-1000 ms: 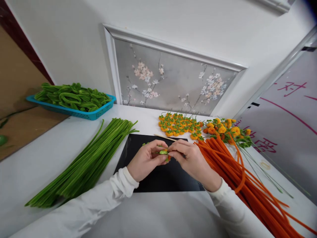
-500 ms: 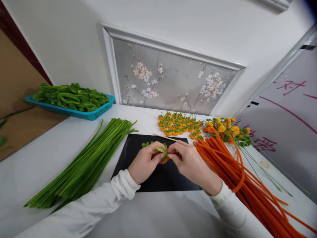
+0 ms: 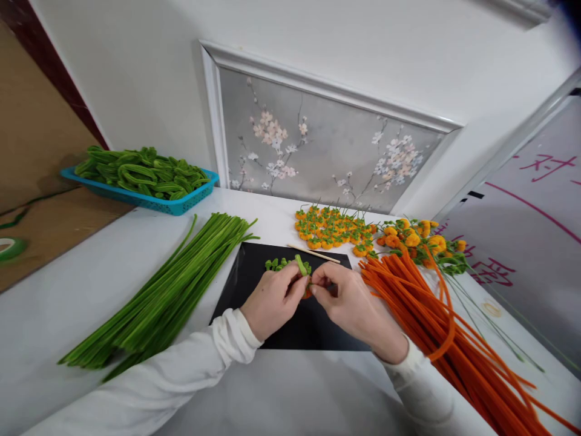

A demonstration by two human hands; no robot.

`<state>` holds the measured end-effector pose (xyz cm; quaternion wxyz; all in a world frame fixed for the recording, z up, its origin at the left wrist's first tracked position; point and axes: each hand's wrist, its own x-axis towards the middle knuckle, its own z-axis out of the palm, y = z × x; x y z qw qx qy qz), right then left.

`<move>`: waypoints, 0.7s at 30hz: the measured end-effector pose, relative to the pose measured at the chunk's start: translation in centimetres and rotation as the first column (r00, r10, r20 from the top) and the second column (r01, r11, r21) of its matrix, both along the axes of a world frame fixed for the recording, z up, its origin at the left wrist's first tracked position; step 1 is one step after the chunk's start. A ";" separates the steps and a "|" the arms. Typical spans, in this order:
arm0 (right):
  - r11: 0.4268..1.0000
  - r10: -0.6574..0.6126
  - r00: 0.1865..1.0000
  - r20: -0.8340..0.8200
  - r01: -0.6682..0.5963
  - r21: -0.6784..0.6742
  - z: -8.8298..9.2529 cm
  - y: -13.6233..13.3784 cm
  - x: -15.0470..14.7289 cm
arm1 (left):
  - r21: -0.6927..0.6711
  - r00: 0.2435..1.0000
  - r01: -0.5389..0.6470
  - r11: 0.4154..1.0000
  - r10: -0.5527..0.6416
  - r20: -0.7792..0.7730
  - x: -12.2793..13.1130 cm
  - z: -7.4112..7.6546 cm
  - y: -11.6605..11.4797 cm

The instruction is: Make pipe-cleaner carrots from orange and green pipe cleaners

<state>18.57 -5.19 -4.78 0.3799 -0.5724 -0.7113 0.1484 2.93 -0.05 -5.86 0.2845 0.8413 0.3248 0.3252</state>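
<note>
My left hand (image 3: 278, 298) pinches a short green pipe cleaner (image 3: 300, 264) that sticks up between thumb and forefinger. Facing it, my right hand (image 3: 348, 298) has its fingertips closed at the same small piece. A bit of orange pipe cleaner (image 3: 307, 293) shows just below the fingertips, mostly hidden by them. Both hands are over a black mat (image 3: 313, 333). Behind the left fingers, small curled green pieces (image 3: 275, 264) lie on the mat. A thin wooden stick (image 3: 313, 253) rests across its far edge.
Long green pipe cleaners (image 3: 172, 297) lie left, orange ones (image 3: 436, 321) right. A blue basket (image 3: 181, 204) of green looped pieces stands back left. Small orange flowers (image 3: 331, 227) sit in rows behind the mat, beside a stemmed bunch (image 3: 413, 239). Green tape (image 3: 13, 248) is far left.
The green piece in my left fingers has turned from lying sideways to pointing up. My right fingers stay close beside it. The whole view has shifted slightly.
</note>
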 end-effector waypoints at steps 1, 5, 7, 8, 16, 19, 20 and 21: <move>1.000 -0.003 1.000 -0.016 0.002 -0.008 0.0 0.0 0.0 | 0.010 1.000 -0.015 1.000 0.015 -0.005 0.0 0.2 0.0; 0.998 -0.023 0.993 0.116 0.017 0.056 0.1 -0.4 -0.4 | -0.020 1.000 -0.007 1.000 0.007 0.008 -0.2 0.6 0.0; 0.987 -0.053 0.948 0.315 0.001 0.160 0.2 -0.7 -0.6 | -0.048 1.000 0.003 0.999 -0.001 0.026 -0.3 0.6 0.1; 0.977 -0.063 0.906 0.418 -0.030 0.211 0.3 -0.8 -0.6 | -0.064 0.999 0.004 0.998 -0.002 0.035 -0.4 0.6 0.2; 0.814 -0.049 0.649 0.759 -0.414 0.407 0.5 -0.8 1.1 | -0.497 0.964 0.201 0.844 -0.080 0.254 -0.4 0.7 1.3; 0.796 -0.006 0.729 0.685 -0.411 0.444 0.2 -0.3 1.8 | -0.439 0.944 0.253 0.862 -0.121 0.306 -0.4 0.6 1.4; 0.803 0.016 0.797 0.604 -0.370 0.467 0.0 -0.1 2.0 | -0.383 0.942 0.249 0.890 -0.131 0.308 -0.5 0.6 1.3; 0.820 0.038 0.871 0.490 -0.307 0.483 -0.1 0.1 2.1 | -0.319 0.944 0.231 0.919 -0.133 0.302 -0.5 0.5 1.3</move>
